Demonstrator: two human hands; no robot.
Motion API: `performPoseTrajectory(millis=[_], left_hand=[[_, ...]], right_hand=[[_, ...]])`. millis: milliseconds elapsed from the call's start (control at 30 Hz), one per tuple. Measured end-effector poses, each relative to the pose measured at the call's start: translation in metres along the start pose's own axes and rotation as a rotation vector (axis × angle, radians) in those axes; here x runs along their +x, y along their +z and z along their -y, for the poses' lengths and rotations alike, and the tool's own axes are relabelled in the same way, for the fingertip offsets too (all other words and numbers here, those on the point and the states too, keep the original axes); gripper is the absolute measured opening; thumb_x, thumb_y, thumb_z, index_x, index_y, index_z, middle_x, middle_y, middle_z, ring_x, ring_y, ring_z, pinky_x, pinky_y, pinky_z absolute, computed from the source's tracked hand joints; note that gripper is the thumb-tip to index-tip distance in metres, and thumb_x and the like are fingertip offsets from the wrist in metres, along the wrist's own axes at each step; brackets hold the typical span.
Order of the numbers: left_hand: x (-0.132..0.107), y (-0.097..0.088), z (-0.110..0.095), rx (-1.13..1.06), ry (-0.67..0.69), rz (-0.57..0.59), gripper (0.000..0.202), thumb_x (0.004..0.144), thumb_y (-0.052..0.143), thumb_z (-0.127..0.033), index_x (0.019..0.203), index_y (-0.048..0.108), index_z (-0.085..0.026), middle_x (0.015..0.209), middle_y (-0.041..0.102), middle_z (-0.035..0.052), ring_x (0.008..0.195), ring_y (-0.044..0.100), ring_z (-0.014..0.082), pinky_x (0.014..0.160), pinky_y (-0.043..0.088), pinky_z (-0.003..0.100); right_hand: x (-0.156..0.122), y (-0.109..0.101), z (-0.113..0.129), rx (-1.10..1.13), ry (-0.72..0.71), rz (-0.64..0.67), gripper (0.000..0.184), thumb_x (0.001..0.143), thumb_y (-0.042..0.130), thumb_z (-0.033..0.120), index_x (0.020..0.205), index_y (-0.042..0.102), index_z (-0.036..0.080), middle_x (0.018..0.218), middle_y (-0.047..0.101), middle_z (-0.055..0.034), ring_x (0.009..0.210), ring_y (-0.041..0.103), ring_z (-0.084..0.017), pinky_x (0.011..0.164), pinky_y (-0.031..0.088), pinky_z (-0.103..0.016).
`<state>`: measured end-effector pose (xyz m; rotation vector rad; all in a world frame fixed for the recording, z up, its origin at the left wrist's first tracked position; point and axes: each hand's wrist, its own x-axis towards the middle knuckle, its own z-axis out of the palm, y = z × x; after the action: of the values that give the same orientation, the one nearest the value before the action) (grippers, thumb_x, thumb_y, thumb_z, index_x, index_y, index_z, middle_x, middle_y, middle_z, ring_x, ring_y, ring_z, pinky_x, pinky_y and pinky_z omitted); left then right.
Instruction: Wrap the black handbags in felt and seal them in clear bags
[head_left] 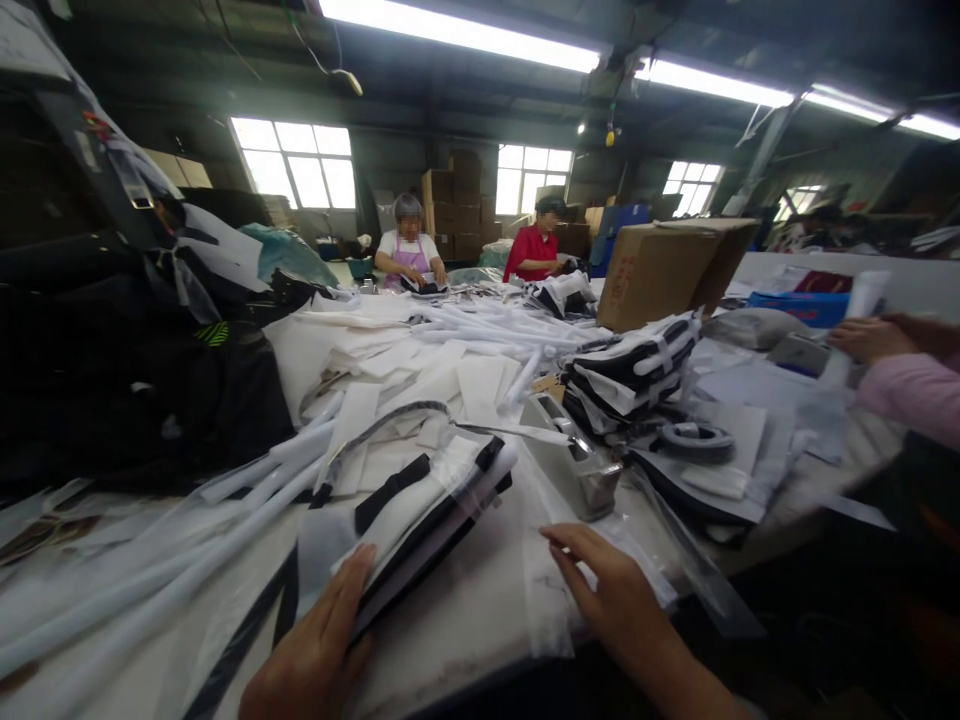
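My left hand [319, 640] grips the near end of a folded black-and-white bag [435, 500], fingers on top and the thumb side underneath. The bag has white sheeting on its upper face, black edges, and clear film across its far end. A dark strap wrapped in plastic curves up behind it. To the right, my right hand [607, 585] is just above the table edge, its fingers stretched out and slightly apart, with nothing visible between them. Just beyond it stands a grey tape dispenser [574, 455]. Clear film [547, 600] hangs over the edge beside this hand.
Several folded bags [630, 375] are stacked behind the dispenser, near a cardboard box [675, 265]. White tubes and sheets [450, 350] cover the middle. Black bags [127, 390] are heaped left. A co-worker's pink sleeve [911, 395] reaches in from the right; two people work across the table.
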<state>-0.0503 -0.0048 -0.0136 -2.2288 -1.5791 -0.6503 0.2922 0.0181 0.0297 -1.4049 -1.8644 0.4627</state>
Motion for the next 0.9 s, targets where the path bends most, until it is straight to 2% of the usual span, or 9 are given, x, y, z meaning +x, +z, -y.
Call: performPoseTrajectory(millis=[167, 367, 433, 500, 567, 633, 700, 800, 900], left_hand=[[0.004, 0.001, -0.009, 0.033, -0.012, 0.043, 0.078, 0.094, 0.038, -0.009, 0.161, 0.005, -0.030, 0.149, 0.052, 0.0032, 0.110, 0.071, 0.0221, 0.085, 0.061, 0.030], [0.001, 0.008, -0.009, 0.013, 0.024, 0.045, 0.080, 0.090, 0.037, -0.006, 0.161, 0.007, -0.030, 0.150, 0.051, 0.0028, 0.114, 0.069, 0.0230, 0.091, 0.059, 0.033], [-0.001, 0.009, -0.006, 0.003, 0.009, 0.025, 0.078, 0.092, 0.036, -0.008, 0.161, 0.009, -0.030, 0.149, 0.052, 0.0028, 0.109, 0.071, 0.0228, 0.088, 0.060, 0.032], [-0.003, 0.010, -0.003, -0.003, -0.035, 0.035, 0.073, 0.096, 0.038, -0.012, 0.161, 0.009, -0.029, 0.147, 0.055, 0.0039, 0.103, 0.074, 0.0224, 0.079, 0.062, 0.030], [-0.005, 0.010, -0.001, -0.002, -0.104, 0.052, 0.071, 0.099, 0.040, -0.019, 0.161, 0.009, -0.029, 0.145, 0.058, 0.0055, 0.096, 0.076, 0.0222, 0.067, 0.062, 0.027], [-0.006, 0.010, -0.001, 0.001, -0.165, 0.033, 0.070, 0.100, 0.042, -0.022, 0.161, 0.009, -0.031, 0.142, 0.060, 0.0061, 0.090, 0.077, 0.0221, 0.056, 0.060, 0.025], [-0.005, 0.009, -0.004, -0.007, -0.208, 0.021, 0.070, 0.100, 0.043, -0.022, 0.160, 0.009, -0.032, 0.143, 0.060, 0.0063, 0.087, 0.077, 0.0221, 0.054, 0.059, 0.025], [-0.004, 0.008, -0.009, -0.015, -0.258, 0.059, 0.070, 0.100, 0.042, -0.020, 0.160, 0.010, -0.034, 0.144, 0.058, 0.0050, 0.091, 0.076, 0.0212, 0.065, 0.061, 0.026], [-0.004, 0.007, -0.009, -0.005, -0.273, 0.098, 0.072, 0.100, 0.044, -0.019, 0.160, 0.008, -0.036, 0.147, 0.056, 0.0025, 0.096, 0.075, 0.0198, 0.077, 0.060, 0.026]], right_hand=[[0.010, -0.029, -0.037, -0.264, -0.040, -0.069, 0.026, 0.097, 0.049, 0.029, 0.111, 0.070, 0.023, 0.112, 0.075, -0.0094, 0.102, 0.071, -0.028, 0.090, 0.058, -0.043], [0.059, -0.090, -0.060, -0.449, 0.028, -0.387, 0.036, 0.097, 0.047, 0.039, 0.111, 0.071, 0.017, 0.114, 0.074, -0.0131, 0.106, 0.070, -0.030, 0.095, 0.053, -0.046], [0.064, -0.109, -0.067, -0.480, 0.068, -0.385, 0.036, 0.096, 0.046, 0.039, 0.104, 0.073, 0.015, 0.106, 0.076, -0.0152, 0.099, 0.071, -0.033, 0.089, 0.055, -0.049], [0.055, -0.113, -0.068, -0.489, 0.076, -0.325, 0.032, 0.094, 0.049, 0.038, 0.096, 0.074, 0.018, 0.097, 0.077, -0.0133, 0.091, 0.073, -0.033, 0.082, 0.057, -0.048], [0.036, -0.097, -0.061, -0.462, 0.034, -0.210, 0.025, 0.093, 0.054, 0.037, 0.093, 0.074, 0.022, 0.094, 0.078, -0.0085, 0.087, 0.074, -0.028, 0.080, 0.059, -0.041], [0.015, -0.066, -0.049, -0.387, -0.065, -0.018, 0.018, 0.093, 0.059, 0.033, 0.100, 0.074, 0.025, 0.101, 0.077, -0.0054, 0.092, 0.073, -0.024, 0.081, 0.059, -0.034], [-0.001, -0.031, -0.039, -0.365, -0.163, 0.131, 0.033, 0.088, 0.070, 0.026, 0.121, 0.069, 0.025, 0.120, 0.072, -0.0068, 0.108, 0.068, -0.025, 0.093, 0.055, -0.036], [-0.007, 0.010, -0.035, -0.398, -0.268, 0.156, 0.050, 0.074, 0.085, 0.022, 0.121, 0.068, 0.025, 0.121, 0.072, -0.0073, 0.108, 0.066, -0.030, 0.094, 0.053, -0.044], [0.003, 0.026, -0.038, -0.391, -0.298, 0.109, 0.019, 0.080, 0.079, 0.014, 0.094, 0.073, 0.025, 0.094, 0.077, -0.0018, 0.087, 0.069, -0.024, 0.093, 0.049, -0.044]])
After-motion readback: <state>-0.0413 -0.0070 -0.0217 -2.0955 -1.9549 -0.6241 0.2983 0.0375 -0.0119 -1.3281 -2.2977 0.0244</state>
